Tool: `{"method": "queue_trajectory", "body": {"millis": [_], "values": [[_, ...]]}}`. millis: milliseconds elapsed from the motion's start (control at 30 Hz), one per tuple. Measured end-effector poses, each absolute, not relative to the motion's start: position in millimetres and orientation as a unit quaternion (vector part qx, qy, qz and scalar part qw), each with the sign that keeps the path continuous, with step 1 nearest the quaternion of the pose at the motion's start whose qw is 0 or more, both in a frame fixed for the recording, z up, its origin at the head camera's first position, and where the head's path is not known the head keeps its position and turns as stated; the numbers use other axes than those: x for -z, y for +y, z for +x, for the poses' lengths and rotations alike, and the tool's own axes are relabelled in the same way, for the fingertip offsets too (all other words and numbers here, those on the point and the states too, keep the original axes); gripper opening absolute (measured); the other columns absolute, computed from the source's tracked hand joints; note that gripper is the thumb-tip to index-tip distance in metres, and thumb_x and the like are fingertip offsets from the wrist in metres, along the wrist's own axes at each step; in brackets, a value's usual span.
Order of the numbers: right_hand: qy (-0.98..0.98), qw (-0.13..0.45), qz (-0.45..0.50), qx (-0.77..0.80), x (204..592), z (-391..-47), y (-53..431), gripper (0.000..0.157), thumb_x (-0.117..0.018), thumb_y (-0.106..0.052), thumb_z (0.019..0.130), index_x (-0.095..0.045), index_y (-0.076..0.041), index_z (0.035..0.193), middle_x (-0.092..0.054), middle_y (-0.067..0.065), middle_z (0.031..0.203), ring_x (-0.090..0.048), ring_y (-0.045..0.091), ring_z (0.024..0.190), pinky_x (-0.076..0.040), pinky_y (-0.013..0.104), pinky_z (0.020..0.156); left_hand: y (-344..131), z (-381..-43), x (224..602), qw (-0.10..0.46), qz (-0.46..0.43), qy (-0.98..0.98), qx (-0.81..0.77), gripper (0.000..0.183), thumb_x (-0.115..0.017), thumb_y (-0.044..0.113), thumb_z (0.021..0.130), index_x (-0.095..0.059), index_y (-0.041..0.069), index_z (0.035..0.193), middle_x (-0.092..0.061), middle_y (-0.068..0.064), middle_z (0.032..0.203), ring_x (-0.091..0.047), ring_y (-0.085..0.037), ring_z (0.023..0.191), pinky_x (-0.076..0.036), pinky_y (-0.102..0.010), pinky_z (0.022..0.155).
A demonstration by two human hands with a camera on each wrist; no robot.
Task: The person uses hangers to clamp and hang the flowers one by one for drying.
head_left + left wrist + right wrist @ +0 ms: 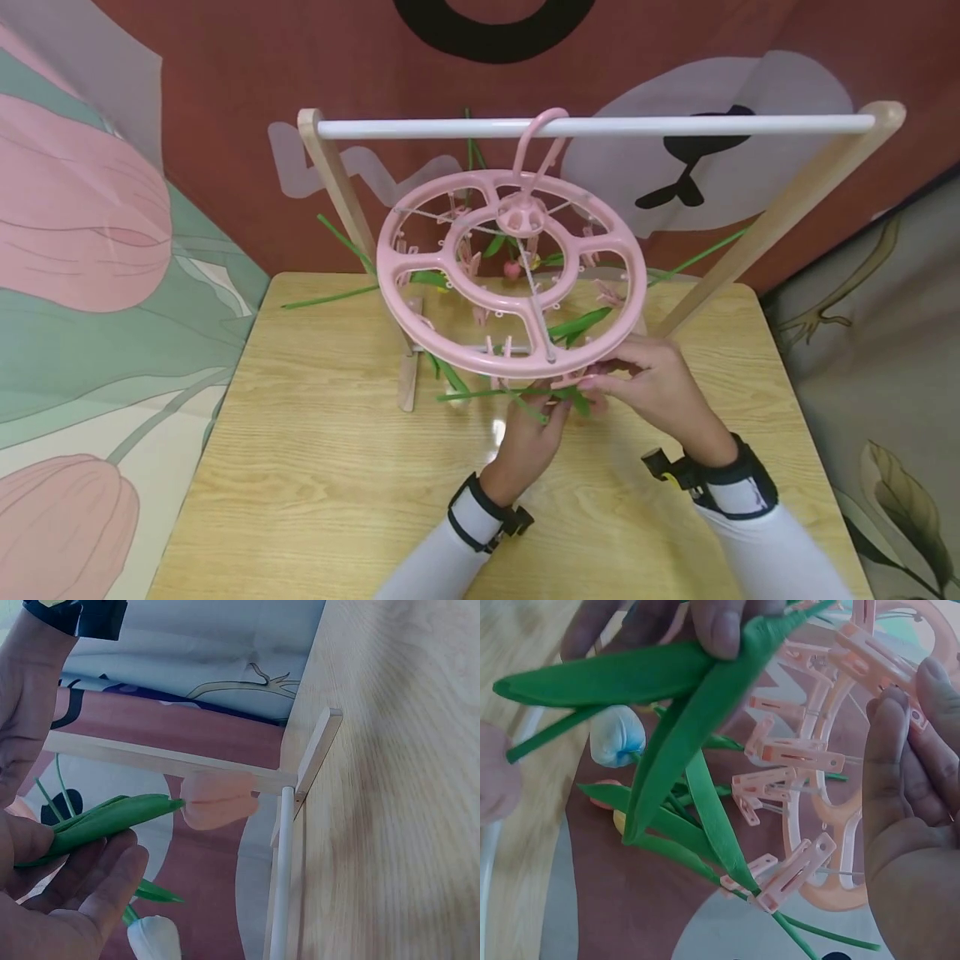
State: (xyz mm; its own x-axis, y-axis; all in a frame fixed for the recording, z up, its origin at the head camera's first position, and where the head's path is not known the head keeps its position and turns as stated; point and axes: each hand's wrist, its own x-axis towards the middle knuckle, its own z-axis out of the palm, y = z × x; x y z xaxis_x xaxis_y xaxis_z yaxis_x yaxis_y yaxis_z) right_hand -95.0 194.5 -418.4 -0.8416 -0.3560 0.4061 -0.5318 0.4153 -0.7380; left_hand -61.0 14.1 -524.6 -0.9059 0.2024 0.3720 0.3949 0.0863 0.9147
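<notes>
A round pink clip hanger (pixel 450 354) hangs by its hook from a white bar. My left hand (pixel 528 433) is under its front rim and pinches the green leaves and stem (pixel 112 825) of an artificial tulip, whose pale pink bloom (pixel 217 801) points down toward the table. On the right, my right hand (pixel 660 387) squeezes the ends of a pink clothespin (pixel 874 664) between thumb and fingers. The tulip's leaves (pixel 682 727) lie beside that clothespin. Other clothespins (pixel 795 874) on the hanger hold more tulips, including a white one (pixel 154 937) and a blue-and-white one (pixel 617 735).
A wooden stand with a white top bar (pixel 420 128) carries the hanger. Its lower bar (pixel 283 877) runs near the wooden table (pixel 315 467). Green stems (pixel 330 297) stick out past the hanger's rim on both sides. Printed cloth (pixel 225 100) hangs behind.
</notes>
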Motion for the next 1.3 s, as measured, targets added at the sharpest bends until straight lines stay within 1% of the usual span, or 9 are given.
{"method": "queue_trajectory", "body": {"millis": [67,233,367,600,800,933,1033,1167,1300], "values": [[-0.837,0.090,0.268,-0.469,419.3,-94.2,192.5,0.033,-0.090,0.005,0.070,-0.081,-0.011,0.097,-0.076,-0.002,0.084,-0.060,0.002,0.072,-0.048,0.017,0.055,14.8,-62.4,524.2,0.086,-0.205,-0.738,0.638,0.033,-0.056,0.004,0.104,-0.062,0.008,0.137,-0.071,-0.012,0.116,-0.070,-0.022,0.081,-0.060,-0.021,0.070],[-0.833,0.084,0.283,-0.468,422.0,-92.8,189.5,0.035,-0.090,0.006,0.070,-0.080,-0.009,0.100,-0.076,-0.002,0.085,-0.063,0.002,0.074,-0.052,0.016,0.059,15.3,-64.8,522.2,0.118,-0.200,-0.775,0.587,0.031,-0.056,0.004,0.104,-0.063,0.007,0.134,-0.067,-0.006,0.093,-0.056,-0.008,0.067,-0.052,-0.016,0.062],[-0.834,0.082,0.284,-0.467,423.2,-92.2,188.2,0.035,-0.090,0.005,0.070,-0.080,-0.010,0.100,-0.076,-0.002,0.085,-0.063,0.002,0.075,-0.053,0.016,0.061,15.3,-64.8,520.9,0.123,-0.193,-0.798,0.557,0.025,-0.058,0.004,0.102,-0.069,0.003,0.125,-0.066,-0.005,0.082,-0.055,-0.008,0.068,-0.051,-0.016,0.063],[-0.831,0.080,0.281,-0.473,423.3,-91.2,187.9,0.037,-0.089,0.006,0.070,-0.079,-0.008,0.103,-0.075,0.000,0.084,-0.064,0.004,0.075,-0.055,0.015,0.062,15.7,-64.2,517.1,0.112,-0.193,-0.796,0.563,0.027,-0.059,0.001,0.098,-0.069,0.001,0.124,-0.075,-0.012,0.104,-0.072,-0.018,0.085,-0.059,-0.017,0.075],[-0.823,0.080,0.269,-0.493,424.1,-89.5,186.8,0.041,-0.087,0.011,0.073,-0.073,-0.004,0.109,-0.068,0.002,0.085,-0.061,0.006,0.076,-0.056,0.017,0.065,14.6,-64.1,516.6,0.110,-0.202,-0.787,0.573,0.030,-0.066,0.003,0.098,-0.065,0.000,0.128,-0.070,-0.016,0.122,-0.073,-0.027,0.102,-0.062,-0.023,0.086],[-0.802,0.087,0.260,-0.531,425.4,-88.5,187.2,0.038,-0.081,0.016,0.076,-0.068,-0.003,0.106,-0.057,0.001,0.083,-0.054,0.010,0.075,-0.050,0.018,0.061,9.9,-64.0,516.8,0.120,-0.205,-0.814,0.530,0.033,-0.072,0.009,0.096,-0.065,0.003,0.128,-0.071,-0.014,0.119,-0.072,-0.025,0.102,-0.064,-0.032,0.084],[-0.778,0.087,0.255,-0.567,425.8,-88.1,188.0,0.035,-0.075,0.020,0.080,-0.065,0.001,0.107,-0.059,-0.001,0.087,-0.055,0.010,0.078,-0.051,0.018,0.063,3.5,-61.6,517.2,0.116,-0.203,-0.837,0.495,0.031,-0.072,0.013,0.097,-0.068,0.004,0.126,-0.075,-0.012,0.114,-0.074,-0.023,0.099,-0.064,-0.030,0.082],[-0.755,0.086,0.259,-0.597,425.7,-88.6,189.9,0.036,-0.068,0.023,0.084,-0.063,0.009,0.118,-0.066,-0.004,0.101,-0.062,0.009,0.089,-0.055,0.017,0.076,-7.3,-56.7,515.1,0.070,-0.200,-0.838,0.502,0.025,-0.067,0.016,0.101,-0.072,0.003,0.122,-0.077,-0.010,0.114,-0.075,-0.020,0.100,-0.062,-0.025,0.084],[-0.759,0.093,0.264,-0.588,424.6,-89.7,192.7,0.046,-0.064,0.021,0.088,-0.061,0.008,0.132,-0.067,-0.006,0.118,-0.064,0.008,0.102,-0.056,0.017,0.090,-21.5,-52.4,507.2,0.018,-0.214,-0.824,0.524,0.024,-0.061,0.018,0.105,-0.074,0.003,0.119,-0.077,-0.011,0.114,-0.074,-0.018,0.105,-0.062,-0.025,0.088]]}}
